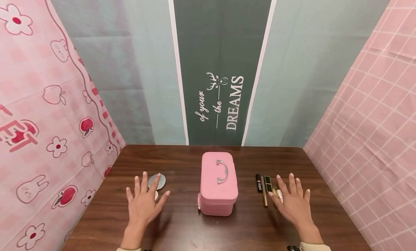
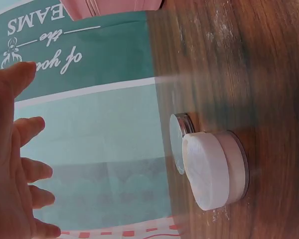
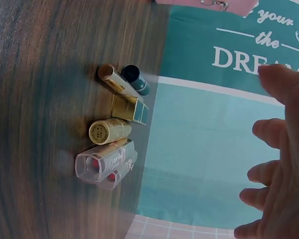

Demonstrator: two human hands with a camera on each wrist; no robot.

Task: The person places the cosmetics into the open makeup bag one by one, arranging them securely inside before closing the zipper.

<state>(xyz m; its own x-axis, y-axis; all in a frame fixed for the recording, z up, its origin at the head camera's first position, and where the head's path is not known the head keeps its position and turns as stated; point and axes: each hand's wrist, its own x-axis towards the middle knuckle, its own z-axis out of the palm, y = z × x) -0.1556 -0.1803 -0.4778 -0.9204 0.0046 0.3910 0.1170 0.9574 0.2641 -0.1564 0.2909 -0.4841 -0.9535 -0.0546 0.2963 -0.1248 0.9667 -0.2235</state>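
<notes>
My left hand (image 1: 143, 204) hovers with spread fingers over the left of the table. Under its fingertips lies a round silver disc-shaped container (image 1: 161, 182). Beside that, in the left wrist view, stands a round white-lidded jar (image 2: 209, 172), mostly covered by the hand in the head view. My right hand (image 1: 294, 204), palm down and fingers apart, is above several small cosmetic tubes. Among them are a black tube (image 1: 259, 183), a long gold tube (image 1: 265, 200), a black-and-gold tube (image 1: 268, 182) and, in the right wrist view, a clear-cased lipstick (image 3: 99, 163). Neither hand holds anything.
Between the hands stands a closed pink vanity case (image 1: 217, 186) with a silver handle (image 1: 225, 171) on its lid. The brown wooden table (image 1: 182, 225) meets a green printed curtain (image 1: 221, 45) at the back. Pink patterned cloths hang at both sides.
</notes>
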